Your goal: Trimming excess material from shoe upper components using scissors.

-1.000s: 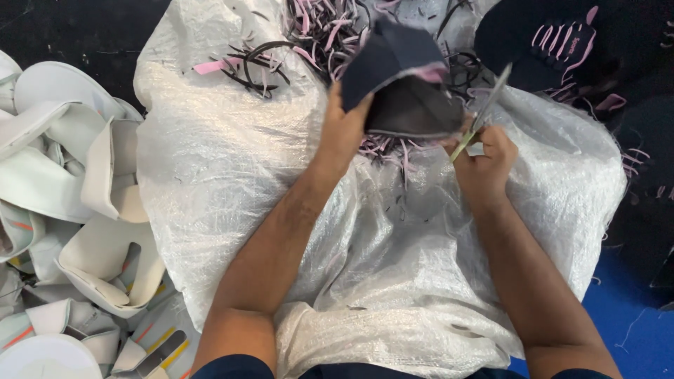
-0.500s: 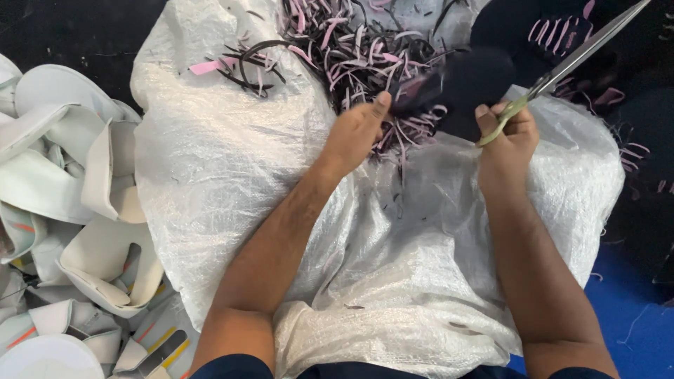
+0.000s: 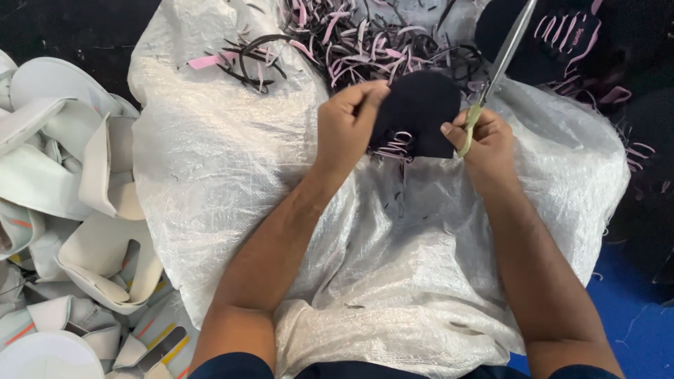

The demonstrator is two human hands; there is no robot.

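My left hand (image 3: 347,123) grips the left edge of a dark navy rounded fabric piece (image 3: 420,112) with pink stitching along its lower edge. My right hand (image 3: 486,140) pinches the piece's right edge and also holds a pair of scissors (image 3: 500,67) by a yellow-green handle, the long metal blades pointing up and to the right, away from the piece. Both hands hover above a white woven plastic sack (image 3: 232,175) spread over my lap.
A heap of pink and black trimmed strips (image 3: 351,38) lies on the sack beyond my hands. More dark pieces with pink stitching (image 3: 562,35) are stacked at the upper right. White moulded shoe parts (image 3: 70,210) are piled on the left. Blue floor (image 3: 639,330) shows at lower right.
The first dark piece left my left hand. My left hand reached into the pile and now holds a dark piece up. The scissors swung upright.
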